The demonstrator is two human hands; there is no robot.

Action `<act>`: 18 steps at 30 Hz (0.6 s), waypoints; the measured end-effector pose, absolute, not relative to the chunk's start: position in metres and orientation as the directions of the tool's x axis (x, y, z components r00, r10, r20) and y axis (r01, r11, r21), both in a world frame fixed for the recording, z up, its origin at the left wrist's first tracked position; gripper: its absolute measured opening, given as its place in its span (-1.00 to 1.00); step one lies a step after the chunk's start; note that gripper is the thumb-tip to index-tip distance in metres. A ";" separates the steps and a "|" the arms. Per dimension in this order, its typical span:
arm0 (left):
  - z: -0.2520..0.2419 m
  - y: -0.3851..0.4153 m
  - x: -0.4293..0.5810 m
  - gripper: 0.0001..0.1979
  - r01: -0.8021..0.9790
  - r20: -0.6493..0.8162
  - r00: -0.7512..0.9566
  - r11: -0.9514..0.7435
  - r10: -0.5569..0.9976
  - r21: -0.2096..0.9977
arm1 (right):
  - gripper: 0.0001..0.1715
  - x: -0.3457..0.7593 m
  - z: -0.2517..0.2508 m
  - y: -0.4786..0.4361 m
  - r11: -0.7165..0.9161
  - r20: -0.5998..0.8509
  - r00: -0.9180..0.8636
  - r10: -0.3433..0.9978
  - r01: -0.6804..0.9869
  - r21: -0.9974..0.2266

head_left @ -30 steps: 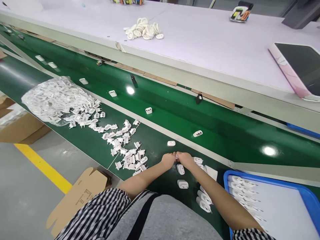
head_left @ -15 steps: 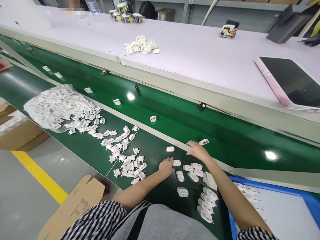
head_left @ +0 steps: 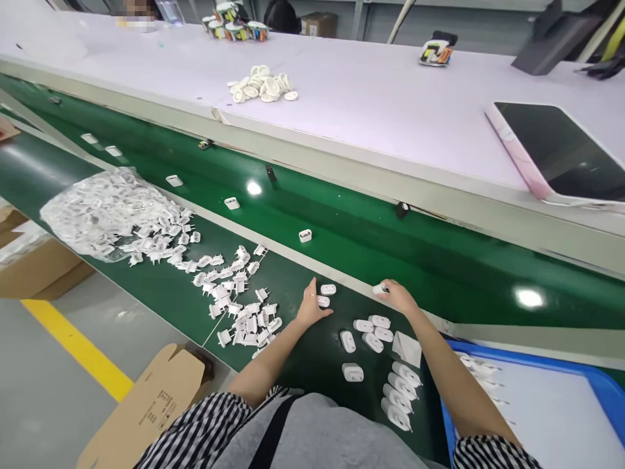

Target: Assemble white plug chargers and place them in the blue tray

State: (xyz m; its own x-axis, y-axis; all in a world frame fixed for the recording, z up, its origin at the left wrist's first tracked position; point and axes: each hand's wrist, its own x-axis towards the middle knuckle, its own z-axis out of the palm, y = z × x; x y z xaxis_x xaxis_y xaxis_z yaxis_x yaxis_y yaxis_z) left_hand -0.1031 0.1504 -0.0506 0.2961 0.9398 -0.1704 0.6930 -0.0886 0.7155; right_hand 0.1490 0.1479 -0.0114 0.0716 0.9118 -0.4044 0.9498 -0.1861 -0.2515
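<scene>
My right hand (head_left: 401, 298) pinches a white charger housing (head_left: 380, 288) over the light rail between the green conveyor belt and the green worktop. My left hand (head_left: 309, 309) is open, thumb spread from the fingers, beside a white housing (head_left: 323, 301) on the worktop; whether it touches it I cannot tell. Just beyond stands another housing (head_left: 328, 288). Between my arms are a loose cluster of housings (head_left: 374, 342), two single ones nearer me, and a row of chargers with pins (head_left: 399, 397). A small white block-like piece (head_left: 407, 349) lies near my right forearm.
White plug pieces with pins (head_left: 239, 293) are scattered at left, spilling from a clear bag (head_left: 107, 212). Several housings ride the belt (head_left: 342, 241). A blue-rimmed tray (head_left: 446, 417) is at right. A phone (head_left: 561, 153) and white rings (head_left: 263, 85) lie on the raised shelf.
My right hand has taken hold of a housing from the belt and brought it left to the rail. My left hand has shifted left and opened; the housing beside it now sits closer to another.
</scene>
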 end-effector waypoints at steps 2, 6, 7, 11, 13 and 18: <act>-0.052 0.163 -0.100 -0.10 0.627 -0.160 0.405 -0.146 0.900 0.765 | -0.74 0.130 -0.008 0.144 -0.175 -0.427 0.054 0.902 0.953 -0.249; -0.052 0.171 -0.089 -0.20 0.555 -0.156 0.526 -0.198 0.836 0.808 | -0.71 0.106 -0.006 0.136 -0.205 -0.469 0.080 0.879 0.954 -0.221; -0.052 0.169 -0.087 -0.22 0.549 -0.161 0.545 -0.206 0.823 0.810 | -0.71 0.103 -0.006 0.134 -0.210 -0.473 0.083 0.877 0.952 -0.222; -0.052 0.153 -0.084 -0.28 0.558 -0.203 0.582 -0.205 0.787 0.804 | -0.69 0.097 -0.003 0.125 -0.208 -0.460 0.079 0.884 0.949 -0.237; -0.053 0.145 -0.083 -0.25 0.553 -0.205 0.591 -0.207 0.781 0.807 | -0.68 0.095 0.000 0.122 -0.209 -0.434 0.083 0.897 0.945 -0.251; -0.053 0.141 -0.086 -0.21 0.549 -0.243 0.644 -0.216 0.725 0.808 | -0.67 0.089 0.011 0.115 -0.274 -0.424 0.160 0.892 0.936 -0.223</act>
State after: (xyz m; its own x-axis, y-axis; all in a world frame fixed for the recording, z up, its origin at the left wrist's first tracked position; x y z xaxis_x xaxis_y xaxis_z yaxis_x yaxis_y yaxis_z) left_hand -0.0860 0.1413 -0.0529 0.6440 0.7253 -0.2433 0.5485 -0.2161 0.8077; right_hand 0.0891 0.1148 0.0111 0.1601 0.8916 -0.4236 0.9356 -0.2738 -0.2227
